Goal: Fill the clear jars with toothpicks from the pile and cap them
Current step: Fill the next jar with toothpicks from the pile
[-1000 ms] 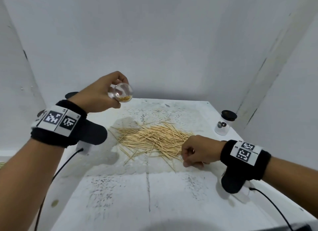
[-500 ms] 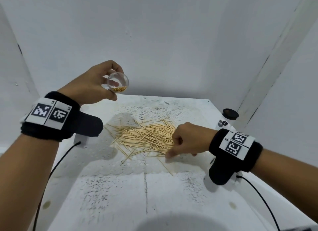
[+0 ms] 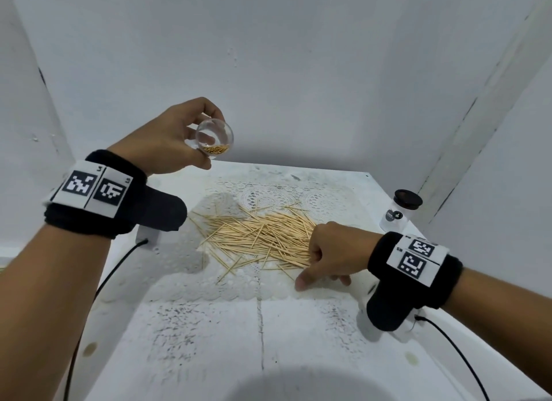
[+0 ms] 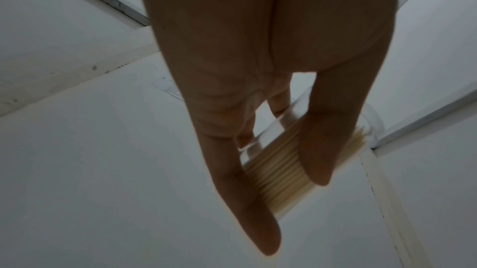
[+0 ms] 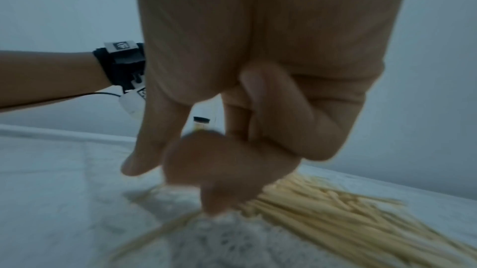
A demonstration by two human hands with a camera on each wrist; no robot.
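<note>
The left hand [image 3: 167,141] has a firm grip on the clear jar [image 3: 214,141], thumb and fingers curled round its side, holding it up in the air well above the bench [image 3: 209,341]. The jar lies tipped nearly level, its long axis running toward the person and its open mouth facing them; a layer of toothpicks lies lengthwise along its lower wall. The right hand [image 3: 334,251] is down at the right edge of the pile [image 3: 257,236], fingers curled in with the thumb reaching to the bench; whether it has sticks pinched yet I cannot tell, as the wrist view is blurred. The pile's sticks mostly run left to right. The step in hand looks like gathering another bunch. Next, that bunch needs lining up with the jar's axis and sliding in end first. A capped jar [image 3: 398,214] stands at the far right.
</note>
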